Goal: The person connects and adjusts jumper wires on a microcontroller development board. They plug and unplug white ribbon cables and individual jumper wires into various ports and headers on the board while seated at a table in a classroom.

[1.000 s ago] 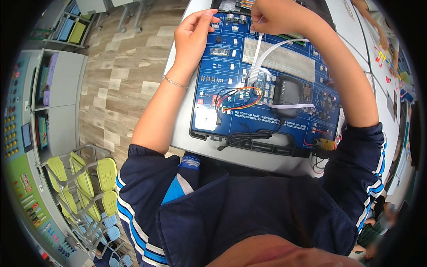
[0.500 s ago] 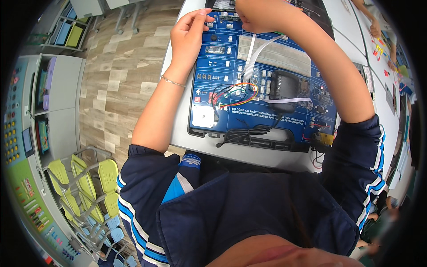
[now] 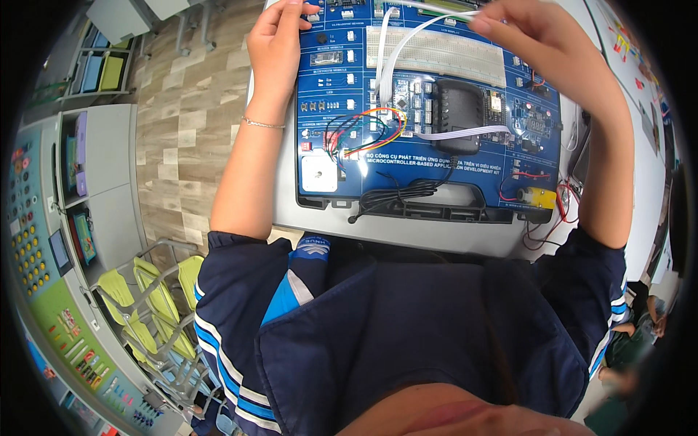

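A blue electronics development board in a black case lies on the table before me. My left hand rests at its upper left edge, fingers loosely bent and apart, partly cut off by the picture's top. Over the upper right of the board, my right hand pinches the end of a white ribbon cable. This cable loops down across the white breadboard to the controller area. Another white cable strip runs up beside it. The plug end at my right fingertips is too small to make out.
A black power adapter lies on the board, its cord bundled at the near edge. Coloured jumper wires arch at left. A yellow motor sits at the near right corner. Green chairs stand on the floor to the left.
My right hand has moved right and opened up from a curled pose, drawing the white cable's end with it. The board sits higher and further left in view. My left hand stays at its edge.
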`<state>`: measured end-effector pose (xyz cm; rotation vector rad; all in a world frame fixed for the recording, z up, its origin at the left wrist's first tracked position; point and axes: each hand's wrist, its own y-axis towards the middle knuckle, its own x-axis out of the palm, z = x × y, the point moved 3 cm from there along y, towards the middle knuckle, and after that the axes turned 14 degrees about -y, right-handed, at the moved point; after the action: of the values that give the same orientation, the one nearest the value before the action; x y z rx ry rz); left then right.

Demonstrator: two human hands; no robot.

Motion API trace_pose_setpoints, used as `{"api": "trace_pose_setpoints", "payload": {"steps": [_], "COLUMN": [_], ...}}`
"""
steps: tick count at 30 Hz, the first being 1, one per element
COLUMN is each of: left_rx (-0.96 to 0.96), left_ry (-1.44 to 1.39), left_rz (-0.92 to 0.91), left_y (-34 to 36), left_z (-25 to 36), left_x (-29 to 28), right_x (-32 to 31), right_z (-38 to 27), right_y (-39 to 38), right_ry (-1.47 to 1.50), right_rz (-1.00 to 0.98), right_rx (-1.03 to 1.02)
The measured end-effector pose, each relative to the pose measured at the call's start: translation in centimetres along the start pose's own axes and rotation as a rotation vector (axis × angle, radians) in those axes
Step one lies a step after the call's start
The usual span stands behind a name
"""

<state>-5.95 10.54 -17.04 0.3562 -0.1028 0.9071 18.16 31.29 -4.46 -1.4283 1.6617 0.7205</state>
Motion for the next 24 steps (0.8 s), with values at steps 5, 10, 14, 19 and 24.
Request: {"api": "trace_pose_setpoints", "payload": {"steps": [5,10,14,19,24], "left_rx": [-0.011,-0.081,-0.091,-0.118,-0.114], "left_ry": [0.007,-0.005,0.017,0.024,0.046], "left_rz": [0.019,0.053,0.065,0.063,0.062], "left_y": [-0.5,0.0,-0.6,-0.7,-0.8], "left_z": [0.6,-0.3,0.3,0.7,0.5], "left_x": [0.3,-0.5,0.1,0.4,0.3], "right_x": [2.5,3.3,3.6,3.6,5.4], "right_z": [1.3,1.4,0.8,-0.4,0.5], "right_y": [-2.6,-2.5,-2.9,-3.4,-3.0], "right_ry": [0.038,0.014,0.124,0.436,0.652], "right_rz": [0.183,0.153,0.19,-0.03,-0.002], "right_rx": [-0.094,-0.053,-0.046,0.256,0.087]}}
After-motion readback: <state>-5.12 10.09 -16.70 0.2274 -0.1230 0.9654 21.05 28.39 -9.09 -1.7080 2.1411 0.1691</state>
